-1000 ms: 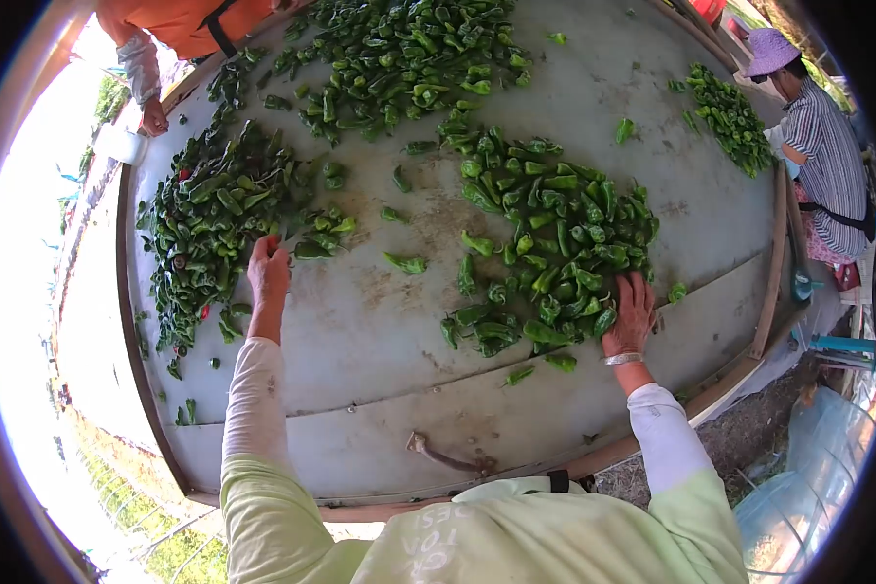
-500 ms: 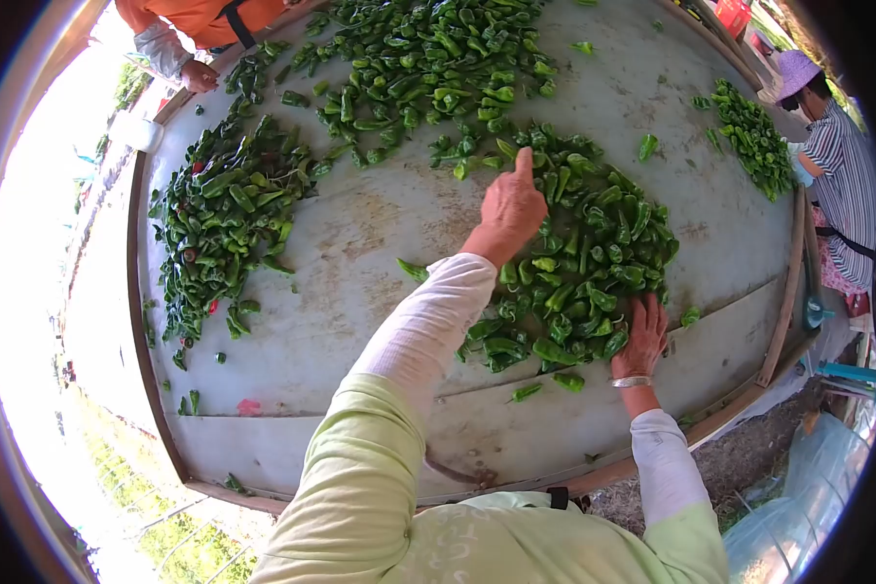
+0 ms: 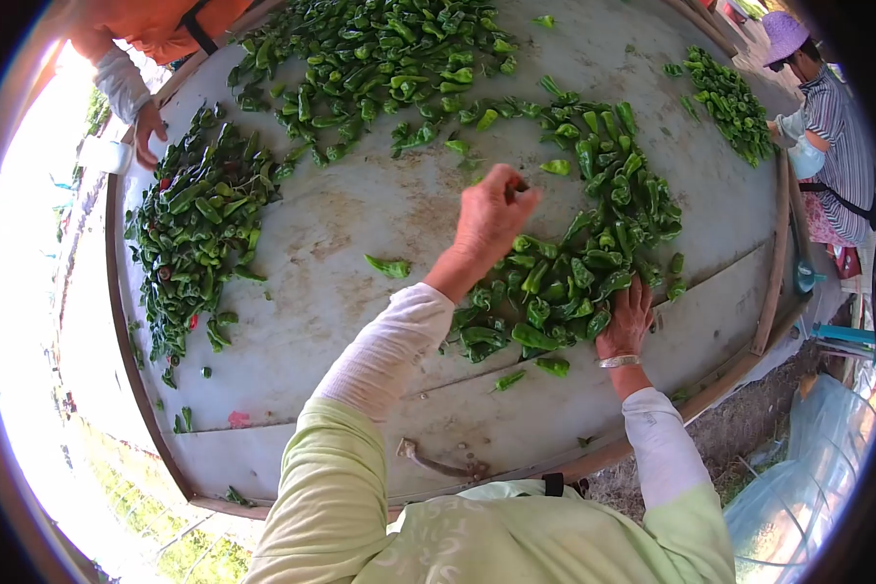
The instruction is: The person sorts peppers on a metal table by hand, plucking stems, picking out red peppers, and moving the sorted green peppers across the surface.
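Observation:
Green peppers lie in a heap (image 3: pixel 594 263) on the grey metal table (image 3: pixel 321 360), right of centre. My left hand (image 3: pixel 493 216) is above the table at the heap's left side, its fingers curled in; whether anything is between them is hidden. My right hand (image 3: pixel 628 319), with a silver bracelet at the wrist, lies with fingers stretched against the heap's lower right edge. A single pepper (image 3: pixel 388 266) rests left of my left hand. Near it is a loose pepper (image 3: pixel 555 167) above and to the right.
A darker pepper heap with some red (image 3: pixel 200 219) is at the left, a large heap (image 3: pixel 380 68) at the top. A person in orange reaches a hand (image 3: pixel 149 131) in at the upper left. A person in a purple hat (image 3: pixel 786 37) is beside a small heap (image 3: pixel 730 107) at the right.
My left hand has moved from the left heap across to the right-hand one, and its pointing finger has curled. Peppers at the heap's upper left have shifted. My right hand stays by the lower edge.

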`<state>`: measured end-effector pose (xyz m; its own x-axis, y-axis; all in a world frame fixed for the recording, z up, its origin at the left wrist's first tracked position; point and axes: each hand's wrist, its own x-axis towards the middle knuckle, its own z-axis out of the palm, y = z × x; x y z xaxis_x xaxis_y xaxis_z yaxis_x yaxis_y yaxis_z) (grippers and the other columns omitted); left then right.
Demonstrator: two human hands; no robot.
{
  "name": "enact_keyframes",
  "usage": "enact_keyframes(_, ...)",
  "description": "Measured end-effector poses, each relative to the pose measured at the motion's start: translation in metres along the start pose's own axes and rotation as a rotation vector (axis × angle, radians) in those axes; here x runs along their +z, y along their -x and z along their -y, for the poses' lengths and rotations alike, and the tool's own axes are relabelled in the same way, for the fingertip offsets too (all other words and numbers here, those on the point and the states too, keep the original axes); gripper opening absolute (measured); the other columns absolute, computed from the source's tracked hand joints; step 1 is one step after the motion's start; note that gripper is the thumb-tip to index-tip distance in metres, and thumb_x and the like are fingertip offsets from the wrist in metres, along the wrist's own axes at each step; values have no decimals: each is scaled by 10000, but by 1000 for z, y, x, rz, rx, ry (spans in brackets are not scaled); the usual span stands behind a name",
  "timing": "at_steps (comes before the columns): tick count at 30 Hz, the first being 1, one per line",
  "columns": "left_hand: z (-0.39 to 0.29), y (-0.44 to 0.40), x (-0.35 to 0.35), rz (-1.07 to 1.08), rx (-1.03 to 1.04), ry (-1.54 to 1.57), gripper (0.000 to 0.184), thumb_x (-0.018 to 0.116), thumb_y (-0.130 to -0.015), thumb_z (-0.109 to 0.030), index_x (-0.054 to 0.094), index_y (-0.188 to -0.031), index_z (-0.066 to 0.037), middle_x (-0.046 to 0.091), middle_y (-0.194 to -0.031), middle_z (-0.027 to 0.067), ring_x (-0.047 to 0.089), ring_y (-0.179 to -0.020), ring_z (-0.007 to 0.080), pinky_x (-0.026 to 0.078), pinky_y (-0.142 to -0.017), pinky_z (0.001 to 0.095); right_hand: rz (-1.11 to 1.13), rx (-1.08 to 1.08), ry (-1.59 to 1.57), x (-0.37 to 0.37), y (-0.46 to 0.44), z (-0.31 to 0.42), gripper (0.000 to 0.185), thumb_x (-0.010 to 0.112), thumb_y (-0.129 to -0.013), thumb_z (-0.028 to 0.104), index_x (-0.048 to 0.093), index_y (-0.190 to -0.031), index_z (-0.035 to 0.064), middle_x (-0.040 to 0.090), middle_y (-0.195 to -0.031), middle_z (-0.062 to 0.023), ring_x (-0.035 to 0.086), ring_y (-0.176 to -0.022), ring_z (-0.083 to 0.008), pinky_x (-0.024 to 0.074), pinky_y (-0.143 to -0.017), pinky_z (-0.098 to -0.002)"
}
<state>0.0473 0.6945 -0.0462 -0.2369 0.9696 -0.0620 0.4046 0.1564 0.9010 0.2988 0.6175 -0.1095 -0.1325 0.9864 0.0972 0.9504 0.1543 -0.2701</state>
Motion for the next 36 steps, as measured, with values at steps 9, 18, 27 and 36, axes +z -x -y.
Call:
enact_keyframes(9,54,-62,-64,-305,38,-628,282,592,-738,-183,655,-1011,-148,657,-844,141,621,-817,342,485,-733,411,3,-9,-8,1,0,-2,629,517,-806,448,397,-1324,112,368,-1385,-125,324,-1261,-349,300,-958,-503)
enact_keyframes(18,41,-99,-53,-140,65,-699,238,602,-733,-204,656,-952,-126,648,-892,161,603,-858,359,483,-755,428,-13,-9,-33,-1,-1,-1,659,497,-808,487,401,-1311,72,391,-1359,-147,344,-1249,-376,319,-954,-515)
enact_keyframes(27,56,-74,-66,11,29,-531,217,636,-732,-229,648,-831,-37,638,-793,180,595,-744,356,473,-674,391,-1,13,-37,2,0,-2,629,510,-816,470,394,-1324,116,356,-1390,-118,317,-1265,-360,301,-965,-511)
enact_keyframes(36,37,-67,-36,-6,27,-729,219,616,-761,-210,628,-931,-72,638,-875,168,596,-840,362,474,-720,436,-3,10,-1,1,1,-3,607,515,-814,457,414,-1309,121,358,-1390,-115,322,-1266,-348,299,-965,-502)
